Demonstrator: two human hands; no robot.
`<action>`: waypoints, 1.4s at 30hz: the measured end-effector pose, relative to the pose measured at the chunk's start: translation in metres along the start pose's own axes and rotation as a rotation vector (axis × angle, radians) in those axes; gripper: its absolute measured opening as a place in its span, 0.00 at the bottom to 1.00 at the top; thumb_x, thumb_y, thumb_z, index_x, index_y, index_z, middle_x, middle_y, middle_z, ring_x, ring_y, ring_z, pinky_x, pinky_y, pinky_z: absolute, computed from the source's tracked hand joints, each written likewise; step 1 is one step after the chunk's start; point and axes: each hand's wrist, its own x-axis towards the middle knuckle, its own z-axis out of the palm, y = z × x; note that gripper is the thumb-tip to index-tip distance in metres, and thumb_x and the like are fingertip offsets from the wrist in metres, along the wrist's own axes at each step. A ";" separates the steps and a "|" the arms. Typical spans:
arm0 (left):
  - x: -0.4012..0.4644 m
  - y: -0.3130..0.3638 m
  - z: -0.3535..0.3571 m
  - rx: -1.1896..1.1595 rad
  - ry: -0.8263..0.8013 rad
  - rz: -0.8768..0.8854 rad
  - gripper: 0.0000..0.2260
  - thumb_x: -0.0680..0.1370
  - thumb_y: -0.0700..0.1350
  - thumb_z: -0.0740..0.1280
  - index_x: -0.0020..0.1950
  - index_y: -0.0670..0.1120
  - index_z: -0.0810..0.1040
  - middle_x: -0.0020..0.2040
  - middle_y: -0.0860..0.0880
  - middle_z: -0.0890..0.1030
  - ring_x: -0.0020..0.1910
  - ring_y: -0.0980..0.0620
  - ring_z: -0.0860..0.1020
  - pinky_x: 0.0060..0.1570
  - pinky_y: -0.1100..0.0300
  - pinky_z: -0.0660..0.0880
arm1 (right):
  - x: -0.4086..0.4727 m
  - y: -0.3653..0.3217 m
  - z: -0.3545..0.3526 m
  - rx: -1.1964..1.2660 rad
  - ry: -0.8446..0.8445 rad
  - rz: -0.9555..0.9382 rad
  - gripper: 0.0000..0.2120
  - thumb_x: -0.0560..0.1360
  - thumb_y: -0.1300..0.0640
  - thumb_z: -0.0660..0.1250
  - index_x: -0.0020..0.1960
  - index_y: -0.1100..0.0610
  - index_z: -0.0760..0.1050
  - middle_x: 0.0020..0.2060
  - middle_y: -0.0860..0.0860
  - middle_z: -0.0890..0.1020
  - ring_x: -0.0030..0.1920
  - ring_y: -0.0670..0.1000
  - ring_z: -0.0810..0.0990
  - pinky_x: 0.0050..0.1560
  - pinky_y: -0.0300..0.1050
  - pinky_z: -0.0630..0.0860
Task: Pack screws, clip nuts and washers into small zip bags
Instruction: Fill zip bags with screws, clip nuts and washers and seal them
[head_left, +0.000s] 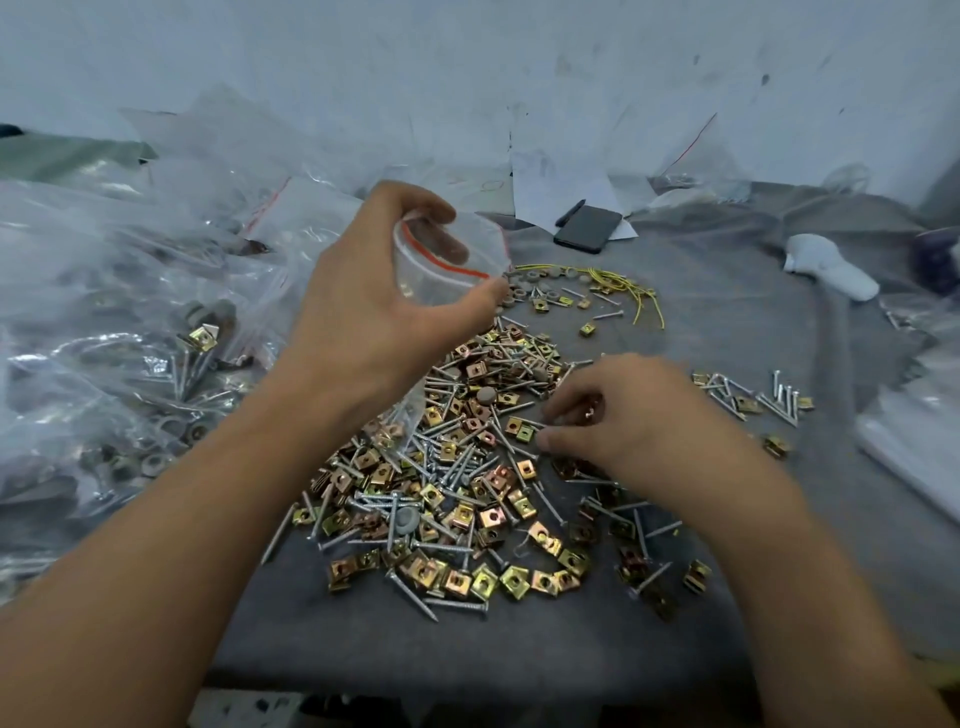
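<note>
Hands (618, 410) among screws (447, 467), phone (588, 228) beyond

You are looking at a white wall (571, 62) with dark marks, far away. A grey cloth (727, 291) is covering the table. Soft light is falling everywhere.

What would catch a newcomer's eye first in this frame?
The pile of clip nuts and screws spread over the grey cloth at centre. Above it, the left hand holds a small zip bag open by its red-striped mouth, while the right hand picks at the pile's right edge. Filled bags are heaped on the left.
</note>
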 end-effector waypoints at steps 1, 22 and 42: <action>0.000 0.000 0.000 -0.002 0.002 -0.007 0.27 0.71 0.61 0.78 0.65 0.53 0.75 0.52 0.58 0.85 0.54 0.60 0.83 0.52 0.75 0.72 | 0.001 -0.002 0.003 -0.007 0.002 0.038 0.10 0.71 0.39 0.78 0.49 0.41 0.84 0.40 0.38 0.80 0.42 0.41 0.78 0.43 0.42 0.77; -0.001 0.003 -0.007 0.078 -0.115 0.006 0.29 0.70 0.62 0.76 0.66 0.53 0.74 0.57 0.58 0.83 0.61 0.57 0.80 0.65 0.54 0.76 | -0.013 -0.033 0.004 -0.451 -0.026 0.116 0.12 0.81 0.53 0.63 0.41 0.53 0.66 0.49 0.55 0.72 0.57 0.59 0.73 0.57 0.57 0.71; -0.011 0.007 0.019 0.098 -0.226 0.232 0.28 0.68 0.57 0.75 0.63 0.55 0.67 0.49 0.58 0.79 0.46 0.58 0.81 0.43 0.56 0.76 | -0.007 -0.045 0.000 0.676 0.553 -0.226 0.04 0.78 0.51 0.73 0.52 0.49 0.85 0.61 0.46 0.77 0.68 0.50 0.72 0.69 0.52 0.69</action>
